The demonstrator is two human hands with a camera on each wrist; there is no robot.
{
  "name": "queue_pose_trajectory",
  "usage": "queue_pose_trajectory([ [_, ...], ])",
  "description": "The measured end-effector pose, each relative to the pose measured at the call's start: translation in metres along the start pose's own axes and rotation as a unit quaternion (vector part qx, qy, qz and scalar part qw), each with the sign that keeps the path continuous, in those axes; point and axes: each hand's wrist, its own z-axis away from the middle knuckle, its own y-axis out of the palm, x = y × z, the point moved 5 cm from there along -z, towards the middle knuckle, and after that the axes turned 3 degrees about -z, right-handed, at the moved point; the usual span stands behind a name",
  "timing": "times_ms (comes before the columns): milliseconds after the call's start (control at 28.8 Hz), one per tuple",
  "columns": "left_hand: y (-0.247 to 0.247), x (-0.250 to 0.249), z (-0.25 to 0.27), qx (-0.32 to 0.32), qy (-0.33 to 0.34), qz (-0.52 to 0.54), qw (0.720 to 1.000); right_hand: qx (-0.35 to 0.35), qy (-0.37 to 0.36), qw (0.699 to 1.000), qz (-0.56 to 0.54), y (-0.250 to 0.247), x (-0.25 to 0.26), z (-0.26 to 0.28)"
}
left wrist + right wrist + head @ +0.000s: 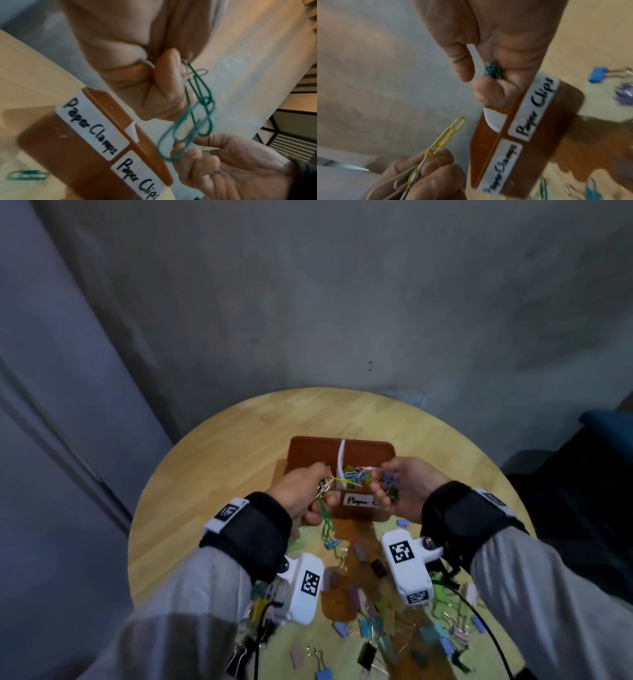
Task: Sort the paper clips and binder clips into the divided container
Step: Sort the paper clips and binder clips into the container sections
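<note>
From above, both hands hover over the brown divided plastic container (342, 451) on the round wooden table (219, 446), ready to drop. Left wrist view: left hand (130, 56) pinches tangled green wire paper clips (193, 119). Right wrist view: right hand (496, 44) closes on a green clip bunch (493, 71) above the "Paper Clips" label (534, 108).

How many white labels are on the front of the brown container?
2. The "Paper Clamps" label is on the left half of the brown container; the "Paper Clips" label is on the right half.

Count on the table

One brown box (342, 448), two labels (93, 128), two hands (298, 494); loose clips (370, 625) too blurred, perhaps dozens.
</note>
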Motion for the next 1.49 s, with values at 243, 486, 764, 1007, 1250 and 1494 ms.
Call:
queue_pose_trajectory([
  [243, 0.023, -0.023, -0.014, 0.051, -0.022, 0.031, 0.998, -0.001, -0.009, 1.0, 0.004, -0.021, 0.022, -0.005],
  [486, 0.028, -0.034, -0.046, 0.013, -0.017, 0.019, 1.0, -0.019, -0.001, 1.0, -0.001, -0.026, 0.023, -0.02],
  [764, 0.037, -0.052, -0.081, -0.047, -0.01, -0.006, 0.999, -0.043, -0.036, 0.996, -0.068, -0.015, 0.036, -0.044],
  [1007, 0.044, -0.054, -0.077, -0.02, -0.009, -0.006, 1.0, -0.048, -0.047, 0.997, -0.032, -0.022, 0.029, -0.048],
  [1250, 0.018, -0.049, -0.03, -0.001, 0.026, -0.061, 0.998, -0.083, -0.145, 0.984, 0.068, -0.007, 0.017, -0.014],
  [1494, -0.076, -0.011, 0.025, -0.128, 0.097, -0.223, 0.961, -0.007, -0.237, 0.921, 0.309, 0.047, -0.021, 0.011],
])
